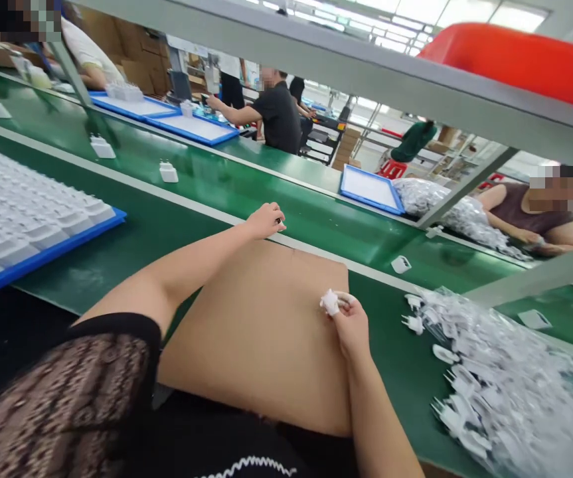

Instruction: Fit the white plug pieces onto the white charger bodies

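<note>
My left hand [265, 221] hovers at the near edge of the green conveyor belt, past the far end of a brown cardboard sheet [266, 318]. Its fingers are curled, and a small dark spot shows between them; what they hold, if anything, I cannot make out. Over the sheet's right side, my right hand [353, 326] pinches a small white plug piece [330, 302] between thumb and fingers. Right of that hand lies a heap of similar white plug pieces [470, 392], partly covered by clear plastic.
White chargers [168, 172] stand spaced along the green belt [306, 212]. A blue-edged tray [57, 251] packed with white chargers sits at left. A metal shelf frame [326, 63] crosses overhead, carrying a red bin [510, 63]. Co-workers sit across the belt near blue-rimmed trays [373, 189].
</note>
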The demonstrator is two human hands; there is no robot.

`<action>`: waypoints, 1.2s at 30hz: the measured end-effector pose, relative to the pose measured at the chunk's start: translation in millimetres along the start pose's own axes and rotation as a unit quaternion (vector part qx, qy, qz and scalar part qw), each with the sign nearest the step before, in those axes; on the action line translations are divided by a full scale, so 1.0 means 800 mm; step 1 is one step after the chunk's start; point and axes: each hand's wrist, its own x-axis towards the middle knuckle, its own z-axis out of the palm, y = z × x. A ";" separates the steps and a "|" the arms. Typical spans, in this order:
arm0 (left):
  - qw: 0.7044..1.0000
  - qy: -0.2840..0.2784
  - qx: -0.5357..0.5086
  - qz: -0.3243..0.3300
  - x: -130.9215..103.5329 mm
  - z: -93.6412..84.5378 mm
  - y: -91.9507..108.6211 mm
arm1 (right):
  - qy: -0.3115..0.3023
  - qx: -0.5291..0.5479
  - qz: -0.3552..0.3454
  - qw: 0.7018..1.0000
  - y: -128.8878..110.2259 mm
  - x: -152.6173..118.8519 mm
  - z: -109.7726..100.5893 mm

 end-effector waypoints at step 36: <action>0.917 -0.145 -0.370 0.025 -0.150 0.100 0.098 | -0.007 -0.080 -0.078 0.994 -0.020 -0.009 0.009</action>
